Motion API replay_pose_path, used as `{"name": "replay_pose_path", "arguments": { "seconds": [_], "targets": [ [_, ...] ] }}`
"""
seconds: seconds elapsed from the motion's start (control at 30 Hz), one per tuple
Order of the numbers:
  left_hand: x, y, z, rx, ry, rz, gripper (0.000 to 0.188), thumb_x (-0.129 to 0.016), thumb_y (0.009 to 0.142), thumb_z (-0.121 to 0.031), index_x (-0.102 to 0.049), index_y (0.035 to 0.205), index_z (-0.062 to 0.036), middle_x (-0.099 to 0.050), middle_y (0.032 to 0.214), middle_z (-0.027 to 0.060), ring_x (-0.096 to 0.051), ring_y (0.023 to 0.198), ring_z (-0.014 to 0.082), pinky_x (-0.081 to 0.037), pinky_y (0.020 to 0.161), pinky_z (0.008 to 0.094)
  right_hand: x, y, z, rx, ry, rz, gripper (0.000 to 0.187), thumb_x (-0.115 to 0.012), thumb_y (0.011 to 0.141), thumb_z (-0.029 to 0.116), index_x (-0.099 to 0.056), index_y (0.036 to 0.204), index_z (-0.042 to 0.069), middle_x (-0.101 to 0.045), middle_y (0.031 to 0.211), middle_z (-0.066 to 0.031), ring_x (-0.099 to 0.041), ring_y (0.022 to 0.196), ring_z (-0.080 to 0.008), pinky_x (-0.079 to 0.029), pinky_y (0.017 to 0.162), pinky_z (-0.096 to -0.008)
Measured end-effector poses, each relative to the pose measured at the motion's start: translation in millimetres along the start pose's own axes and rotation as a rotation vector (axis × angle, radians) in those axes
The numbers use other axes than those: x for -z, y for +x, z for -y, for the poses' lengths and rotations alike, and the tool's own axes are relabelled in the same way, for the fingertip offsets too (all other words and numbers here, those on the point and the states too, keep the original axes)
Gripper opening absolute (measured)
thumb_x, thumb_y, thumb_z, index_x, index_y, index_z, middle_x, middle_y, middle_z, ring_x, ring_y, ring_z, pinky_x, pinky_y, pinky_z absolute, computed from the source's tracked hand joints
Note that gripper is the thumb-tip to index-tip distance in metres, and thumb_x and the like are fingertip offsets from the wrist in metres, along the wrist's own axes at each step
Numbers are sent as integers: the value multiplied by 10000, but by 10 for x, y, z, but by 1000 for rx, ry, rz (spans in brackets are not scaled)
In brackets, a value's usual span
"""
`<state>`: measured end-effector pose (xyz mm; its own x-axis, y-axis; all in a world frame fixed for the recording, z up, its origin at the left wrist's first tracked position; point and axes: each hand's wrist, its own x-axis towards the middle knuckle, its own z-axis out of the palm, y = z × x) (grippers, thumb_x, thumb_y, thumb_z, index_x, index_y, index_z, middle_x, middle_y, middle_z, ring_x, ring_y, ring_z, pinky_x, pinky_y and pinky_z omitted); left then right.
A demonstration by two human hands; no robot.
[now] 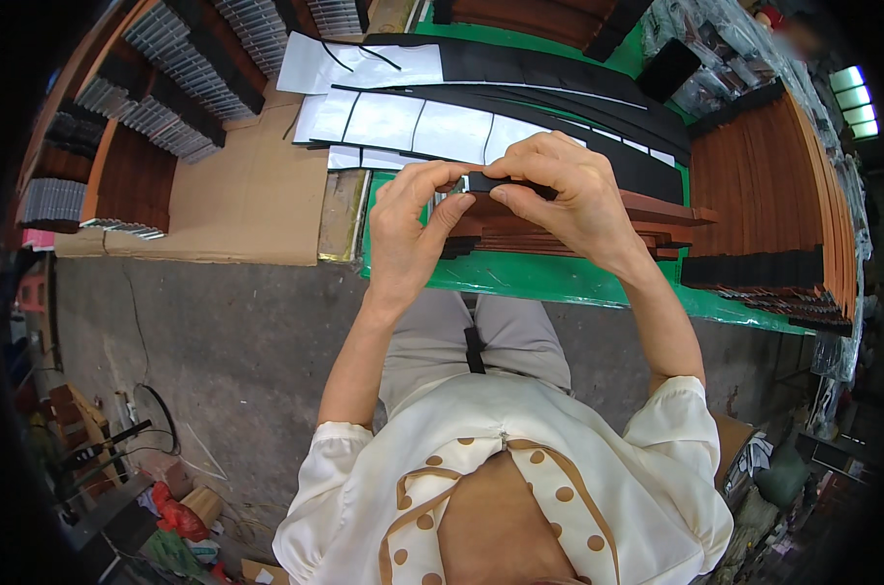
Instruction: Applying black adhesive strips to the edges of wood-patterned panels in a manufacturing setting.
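Over the near edge of the table, my two hands meet at a small black end piece (485,182), which looks like the tip of a brown strip mostly hidden by my fingers. My right hand (580,193) pinches that black end between thumb and forefinger. Just left of it, thumb and fingers of my left hand (405,222) close on a small shiny metallic piece (458,184) against the black tip; its exact kind cannot be made out. Beneath my hands lie several reddish-brown slats (574,240) with black ends. Beyond them are black strips with white backing sheets (452,127).
The table has a green cover (520,276). Stacked brown slats with black ends (768,195) stand at the right. On the left, flat cardboard (252,200) bears more stacks with silvery ends (159,107). A dark flat device (669,70) lies at the back right.
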<state>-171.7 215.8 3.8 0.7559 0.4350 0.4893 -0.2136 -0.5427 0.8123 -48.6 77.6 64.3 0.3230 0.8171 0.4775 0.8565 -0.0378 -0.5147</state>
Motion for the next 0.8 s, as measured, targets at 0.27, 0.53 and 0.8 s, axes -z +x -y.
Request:
{"name": "replay_pose_path", "arguments": {
  "seconds": [0.27, 0.53, 0.8],
  "targets": [
    [3, 3, -11, 4, 7, -1, 243, -676, 828, -156, -617, 1014, -12, -599, 912, 63, -563, 827, 163, -449, 749, 281, -13, -3, -6, 5, 20, -8, 176, -712, 705, 63, -675, 876, 41, -629, 802, -57, -579, 741, -209, -479, 638, -314],
    [-7, 7, -13, -27, 29, -7, 233, -648, 849, -140, -612, 1052, -30, -604, 921, 68, -574, 840, 171, -456, 758, 281, 58, -91, -87, -394, 468, 7, 259, -697, 765, 76, -665, 1018, 31, -649, 1017, -90, -621, 886, -210, -522, 735, -283],
    [-60, 31, -46, -281, 188, -32, 242, -639, 800, -19, -634, 1034, -81, -595, 897, 70, -569, 810, 229, -434, 716, 320, 34, -205, -95, 43, 27, -71, 183, -673, 765, 57, -675, 948, 61, -640, 968, -56, -603, 867, -239, -507, 729, -310]
  ]
}}
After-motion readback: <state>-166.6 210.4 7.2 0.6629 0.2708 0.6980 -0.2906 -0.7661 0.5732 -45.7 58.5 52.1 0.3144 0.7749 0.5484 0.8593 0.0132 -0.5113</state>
